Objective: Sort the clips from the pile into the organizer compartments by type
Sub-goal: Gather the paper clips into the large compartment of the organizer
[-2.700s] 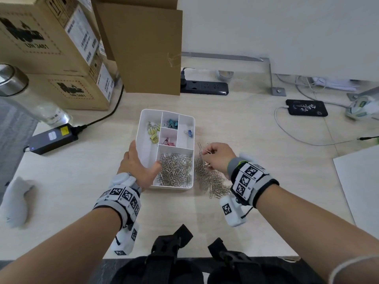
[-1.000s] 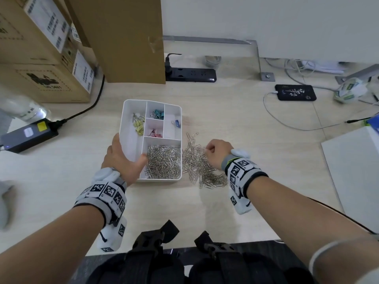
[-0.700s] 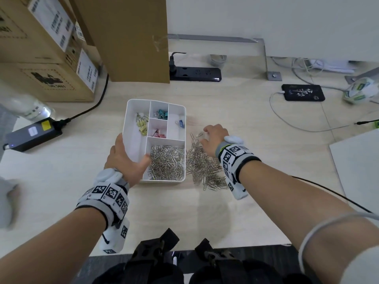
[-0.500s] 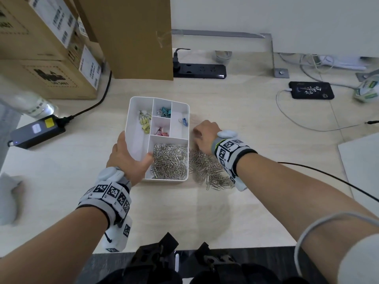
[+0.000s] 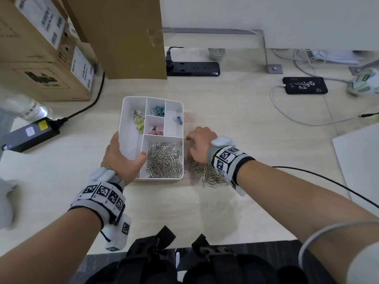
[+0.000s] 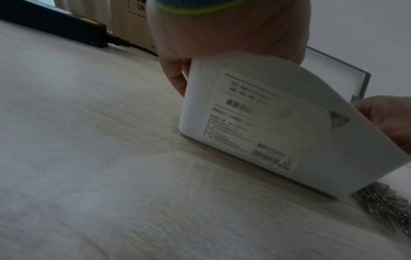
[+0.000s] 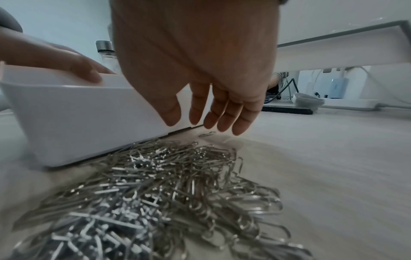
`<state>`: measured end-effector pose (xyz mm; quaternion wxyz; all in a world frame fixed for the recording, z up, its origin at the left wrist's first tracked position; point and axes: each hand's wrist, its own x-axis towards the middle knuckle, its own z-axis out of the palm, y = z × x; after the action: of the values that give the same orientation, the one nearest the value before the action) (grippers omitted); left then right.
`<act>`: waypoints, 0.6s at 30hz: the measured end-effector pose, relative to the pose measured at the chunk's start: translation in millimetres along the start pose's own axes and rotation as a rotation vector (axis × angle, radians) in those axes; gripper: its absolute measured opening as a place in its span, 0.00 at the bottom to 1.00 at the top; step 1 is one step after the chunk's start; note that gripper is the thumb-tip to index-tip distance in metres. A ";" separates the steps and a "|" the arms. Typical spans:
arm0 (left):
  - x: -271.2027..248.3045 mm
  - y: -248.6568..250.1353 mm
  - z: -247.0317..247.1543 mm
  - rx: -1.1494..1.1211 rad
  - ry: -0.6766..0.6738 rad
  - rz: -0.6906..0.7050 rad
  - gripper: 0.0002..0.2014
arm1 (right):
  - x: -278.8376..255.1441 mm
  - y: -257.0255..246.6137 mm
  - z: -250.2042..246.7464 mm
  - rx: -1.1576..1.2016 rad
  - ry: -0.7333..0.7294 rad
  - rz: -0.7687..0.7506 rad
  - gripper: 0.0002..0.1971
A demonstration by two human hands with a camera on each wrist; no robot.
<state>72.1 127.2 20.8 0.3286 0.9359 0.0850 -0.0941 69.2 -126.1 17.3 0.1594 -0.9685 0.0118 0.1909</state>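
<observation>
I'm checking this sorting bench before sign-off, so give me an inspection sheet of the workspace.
Surface: pale wood-grain desk.
Job's things: white organizer holding silver paper clips in its near compartment, with yellow, teal, pink and blue binder clips in separate compartments; loose paper clip pile right of it.
Clutter: cardboard boxes, bottle, phone.
Hands: left hand grips the organizer's near-left corner, thumb inside; right hand empty, fingers extended downward over the pile's far end.
Cables: power strip, black power adapter, white charging cable.
Surroundings: white wall panel behind.
</observation>
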 end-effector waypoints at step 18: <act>3.6 -7.5 -21.8 -0.055 0.000 -0.016 0.41 | -27.7 10.0 14.0 -0.096 -0.098 -0.151 0.14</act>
<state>76.6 147.1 32.1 0.3533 0.9259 0.0951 -0.0942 37.6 -132.2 12.3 0.1268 -0.9627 -0.0781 0.2259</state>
